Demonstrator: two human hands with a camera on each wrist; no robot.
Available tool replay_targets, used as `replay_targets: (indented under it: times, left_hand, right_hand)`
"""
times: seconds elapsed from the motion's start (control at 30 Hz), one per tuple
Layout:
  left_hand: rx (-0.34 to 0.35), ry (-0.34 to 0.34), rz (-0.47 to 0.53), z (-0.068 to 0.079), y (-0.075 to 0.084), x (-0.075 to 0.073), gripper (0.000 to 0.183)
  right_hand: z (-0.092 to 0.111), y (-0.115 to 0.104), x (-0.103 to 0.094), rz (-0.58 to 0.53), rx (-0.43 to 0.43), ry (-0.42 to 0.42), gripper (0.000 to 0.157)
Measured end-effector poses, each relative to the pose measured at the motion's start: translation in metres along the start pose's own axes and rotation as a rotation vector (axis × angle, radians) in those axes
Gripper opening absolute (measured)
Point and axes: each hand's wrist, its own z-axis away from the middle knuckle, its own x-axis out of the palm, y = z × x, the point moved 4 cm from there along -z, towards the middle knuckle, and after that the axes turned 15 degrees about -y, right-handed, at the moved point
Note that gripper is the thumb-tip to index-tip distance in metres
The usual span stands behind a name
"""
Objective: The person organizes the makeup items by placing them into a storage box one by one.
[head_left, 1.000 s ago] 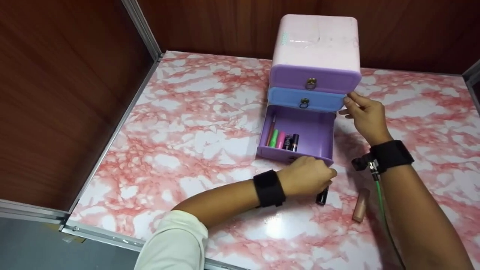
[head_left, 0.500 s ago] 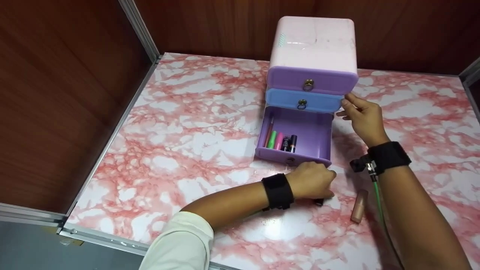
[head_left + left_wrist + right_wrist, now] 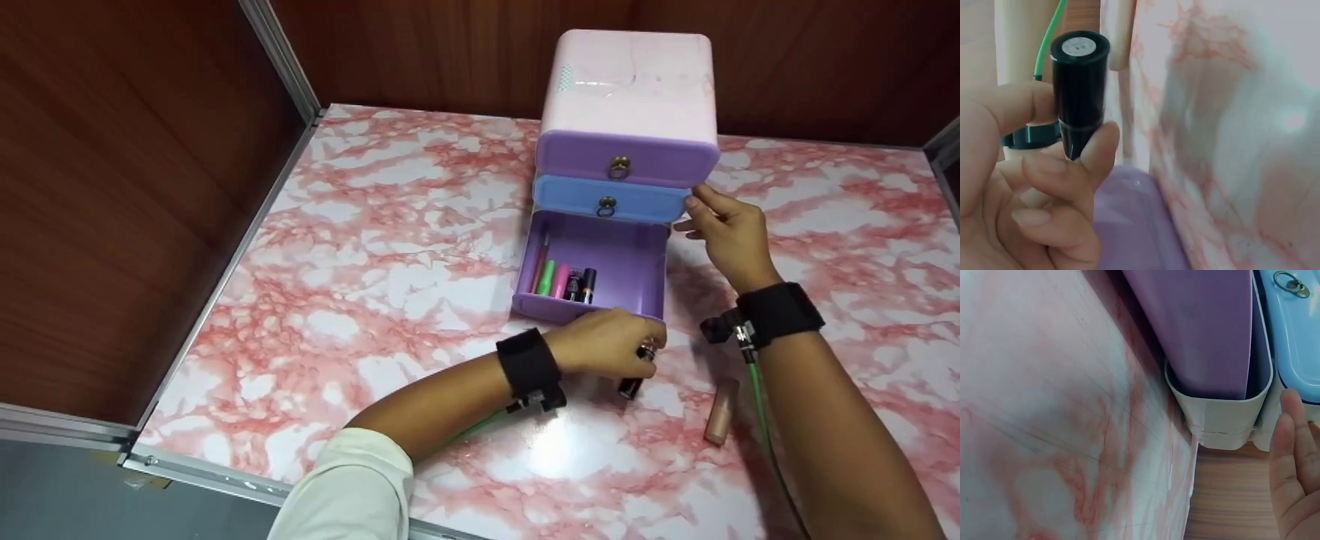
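Observation:
My left hand (image 3: 609,343) pinches a black cosmetic tube (image 3: 1079,84) between thumb and fingers, just in front of the pulled-out purple bottom drawer (image 3: 630,262). A round white label marks the tube's flat end in the left wrist view; its other end narrows behind my fingertips. My right hand (image 3: 733,236) touches the right side of the small drawer chest (image 3: 634,86), its fingertips beside the blue middle drawer (image 3: 574,196). Along the left of the bottom drawer lie a thin brown pencil-like stick (image 3: 540,266), a green tube (image 3: 547,279), a pink tube (image 3: 560,282) and two black tubes (image 3: 589,286).
A rose-brown tube (image 3: 721,411) lies on the marbled table (image 3: 360,262) near my right forearm. The purple top drawer (image 3: 577,159) is closed. Wooden panels (image 3: 420,52) stand behind and to the left. A green cable (image 3: 760,397) runs along my right arm.
My left hand has turned and shifted slightly left and up with the black tube, showing more of it. My right hand keeps its place at the chest's side.

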Motion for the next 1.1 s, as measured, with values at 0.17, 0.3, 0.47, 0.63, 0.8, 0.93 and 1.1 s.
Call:
replay_targets:
  times: [0.17,0.3,0.47,0.63,0.8,0.93,1.1]
  left_hand:
    - [0.025,-0.021,0.091,0.006,-0.002,-0.011,0.036]
    - [0.002,-0.007,0.144,0.016,-0.002,-0.025,0.035]
    - [-0.032,0.047,0.215,0.03,-0.005,-0.052,0.029]
    - [-0.022,0.139,0.209,0.033,-0.017,-0.081,0.033]
    - [-0.063,0.217,0.151,0.022,-0.036,-0.099,0.035]
    - [-0.113,0.206,0.07,0.009,-0.048,-0.098,0.038]
    - [-0.131,0.176,0.034,-0.005,-0.054,-0.091,0.042]
  right_hand:
    - [-0.006,0.013,-0.005,-0.023,-0.003,0.012,0.044]
    - [-0.008,0.015,-0.006,-0.016,-0.009,0.012,0.045]
    - [-0.009,0.015,-0.005,-0.032,-0.025,0.004,0.045]
    - [-0.008,0.016,-0.006,-0.097,-0.034,0.011,0.044]
    - [-0.007,0.017,-0.005,-0.101,-0.028,0.011,0.044]
    - [-0.007,0.018,-0.002,-0.082,-0.017,0.003,0.045]
    - [-0.004,0.012,0.0,-0.086,-0.019,0.0,0.046]
